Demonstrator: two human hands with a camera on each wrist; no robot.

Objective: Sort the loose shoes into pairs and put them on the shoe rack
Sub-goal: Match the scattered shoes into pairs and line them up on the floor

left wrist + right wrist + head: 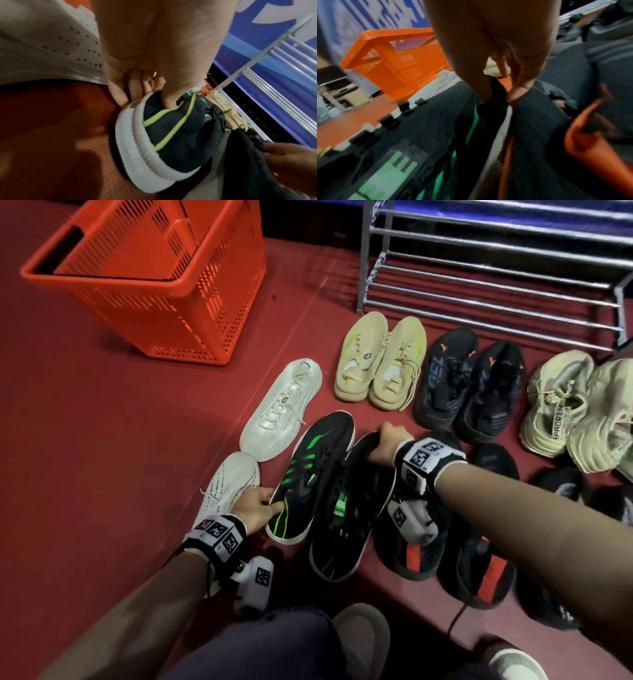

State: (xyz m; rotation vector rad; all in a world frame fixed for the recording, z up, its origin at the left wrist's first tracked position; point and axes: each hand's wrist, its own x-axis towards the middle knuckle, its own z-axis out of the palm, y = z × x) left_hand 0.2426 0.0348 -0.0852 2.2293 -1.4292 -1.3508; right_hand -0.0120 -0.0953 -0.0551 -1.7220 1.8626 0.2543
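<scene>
Left wrist view: we see our left hand [154,44] pinching the heel collar of the left black knit trainer with green stripes and white sole [171,135], thumb inside, fingers [135,86] outside.
Right wrist view: our right hand [496,44] pinches the toe of the matching right black-and-green trainer [423,135]; blurred.
Head view only: both trainers lie side by side between our hands, touching.
Surface: dark red carpeted floor [102,440].
Room: orange plastic slatted basket [164,268] beyond the left fingers; silver metal shoe rack [496,268] beyond the right fingers, with cream, black and beige shoe pairs lined before it.
</scene>
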